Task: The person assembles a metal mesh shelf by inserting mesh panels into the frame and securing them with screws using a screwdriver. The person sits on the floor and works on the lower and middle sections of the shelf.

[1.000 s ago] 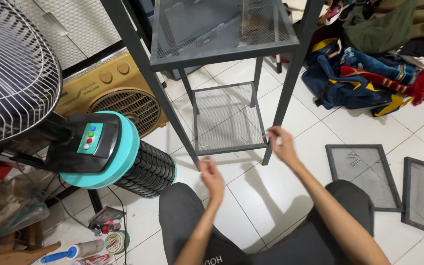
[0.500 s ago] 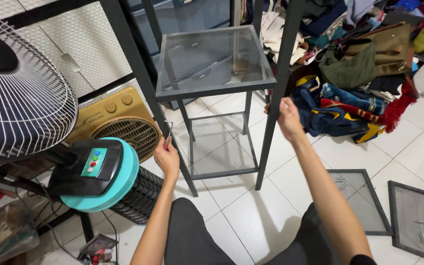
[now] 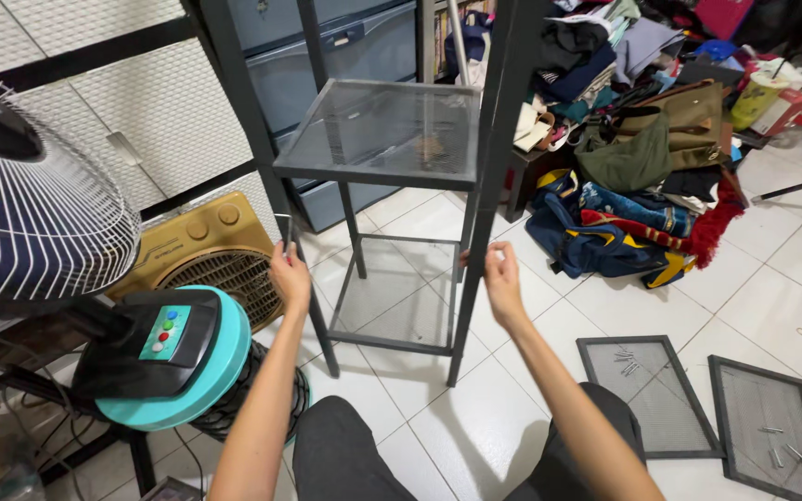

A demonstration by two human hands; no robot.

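A dark grey metal rack (image 3: 489, 139) with mesh shelves stands on the white tile floor in front of me. It has an upper mesh shelf (image 3: 382, 130) and a lower mesh shelf (image 3: 401, 297). My left hand (image 3: 290, 271) rests against the front left leg and holds a small metal hex key (image 3: 287, 230) upright. My right hand (image 3: 501, 274) is at the front right leg, at about the lower shelf's height, fingers curled against the leg. My knees in dark trousers show at the bottom.
A standing fan (image 3: 30, 223) and a teal-and-black round appliance (image 3: 178, 357) crowd the left, with a yellow appliance (image 3: 206, 246) behind. A pile of clothes and bags (image 3: 642, 167) lies at the right. Two loose mesh panels (image 3: 647, 394) (image 3: 772, 427) with screws lie on the floor.
My left hand went from the floor up to the front left leg with the hex key. My right hand gripped the right leg high, then slid down it.
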